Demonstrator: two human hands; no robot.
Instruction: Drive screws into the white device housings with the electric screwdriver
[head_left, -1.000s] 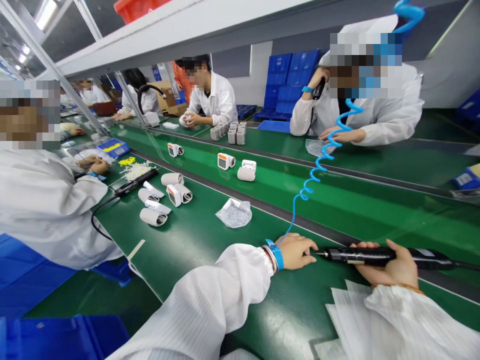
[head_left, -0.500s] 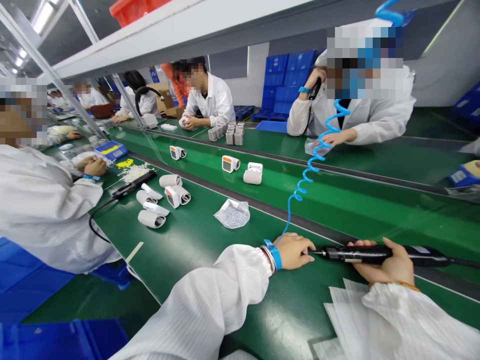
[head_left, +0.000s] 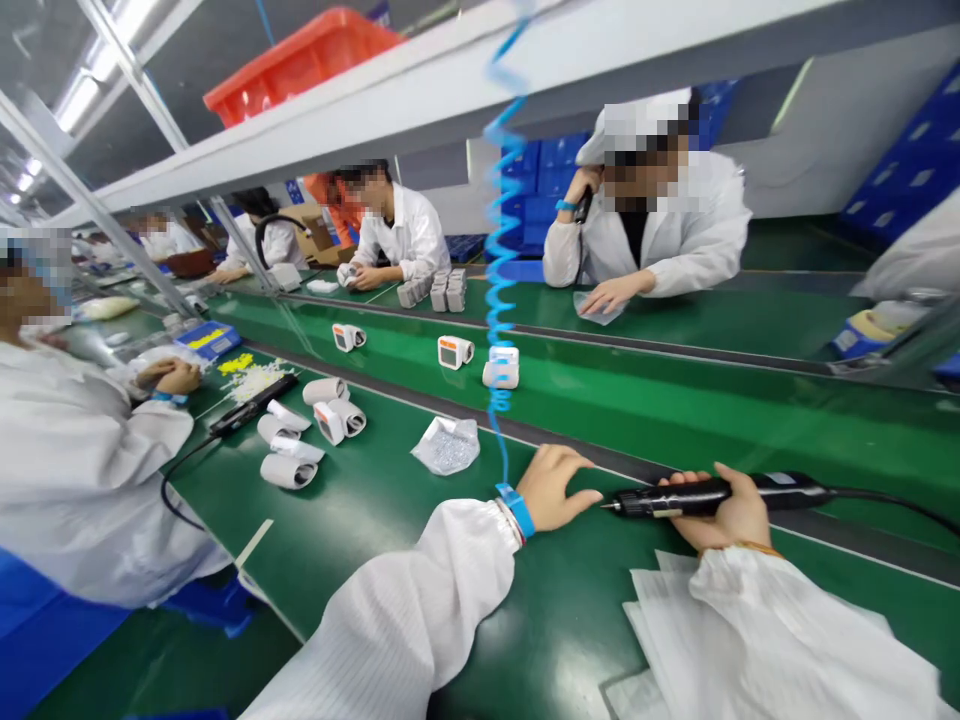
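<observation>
My right hand (head_left: 726,518) is wrapped round a black electric screwdriver (head_left: 637,502), held level with its bit pointing left. Just left of the bit, my left hand (head_left: 553,488) hovers with thumb and fingers apart, holding nothing. A blue wrist strap (head_left: 517,511) on the left wrist joins a coiled blue cord (head_left: 501,210) running upward. Beyond that hand lies an opened clear bag of small metal screws (head_left: 448,450). Thin translucent plastic sheets or bags (head_left: 664,625) lie beneath my right forearm.
Several wrist blood pressure monitors with grey cuffs (head_left: 291,470) sit on the green bench at left, near another black screwdriver (head_left: 251,408). More monitors (head_left: 451,352) stand on the green conveyor belt (head_left: 600,385). Co-workers sit opposite and at left. A shelf (head_left: 315,125) crosses overhead.
My left fingers have spread and moved off the screwdriver's tip. The camera view has shifted, and the coiled cord now hangs straighter. The person opposite has a hand lower on the plastic bag.
</observation>
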